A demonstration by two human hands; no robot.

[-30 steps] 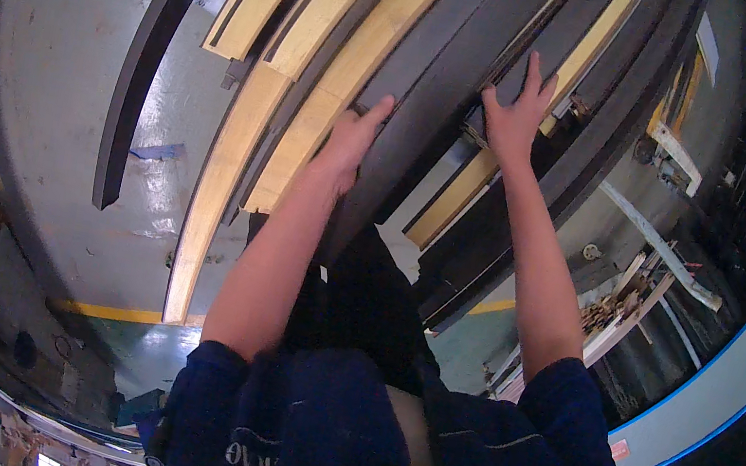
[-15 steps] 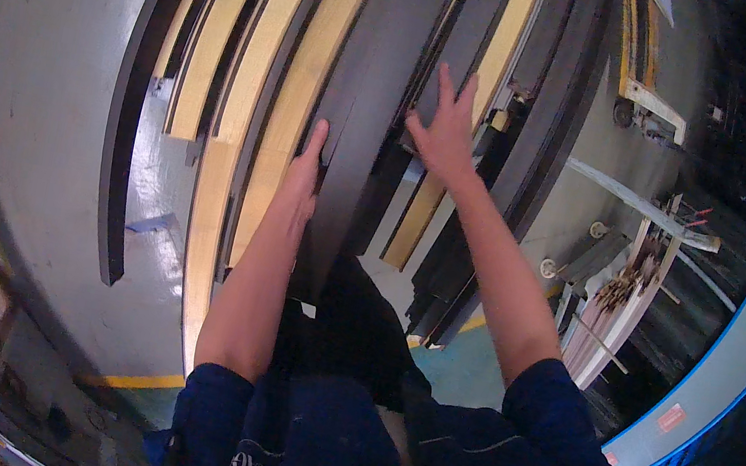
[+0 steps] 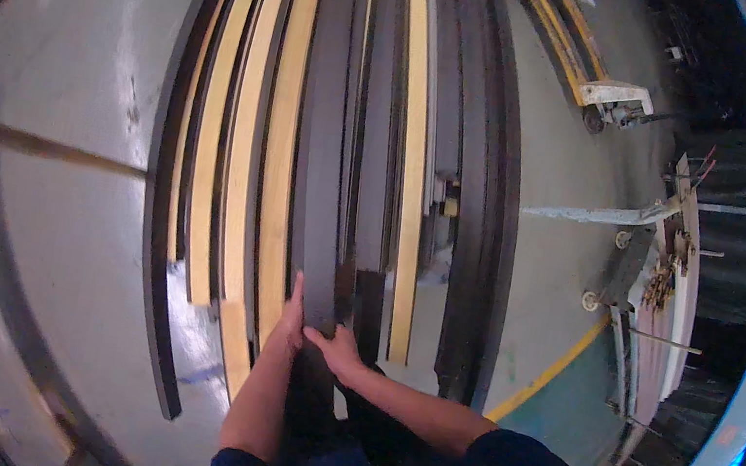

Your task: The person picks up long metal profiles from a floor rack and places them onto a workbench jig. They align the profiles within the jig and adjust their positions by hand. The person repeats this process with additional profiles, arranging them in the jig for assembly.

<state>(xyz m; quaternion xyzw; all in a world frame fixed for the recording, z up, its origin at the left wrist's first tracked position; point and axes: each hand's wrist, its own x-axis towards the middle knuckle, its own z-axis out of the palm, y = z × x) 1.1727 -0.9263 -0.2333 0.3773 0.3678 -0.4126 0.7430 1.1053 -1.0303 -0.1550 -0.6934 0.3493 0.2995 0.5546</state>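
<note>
A long dark grey plank [image 3: 324,126] runs away from me, its near end close to my body. My left hand [image 3: 289,320] grips the plank's left edge, thumb laid along the side, its other fingers mostly hidden underneath. On the right edge, near the end, my right hand [image 3: 337,350] holds the same plank with the thumb on top; its remaining fingers are partly out of sight. To the left, beside the plank, lies a pale yellow wood-coloured strip [image 3: 286,120]. A shorter dark board [image 3: 377,135] is to the right of it.
Several more long strips lie lengthwise, including a yellow one [image 3: 416,142] on the right and a dark outer one [image 3: 150,314] at the left. Beyond them on the right are a yellow pallet jack [image 3: 563,43] and a wheeled rack [image 3: 627,276]. A bar [image 3: 52,145] juts out leftward.
My right hand has moved from the boards at right, fingers spread, onto the plank's near right edge. Both hands now sit closer to my body. The view has shifted.
</note>
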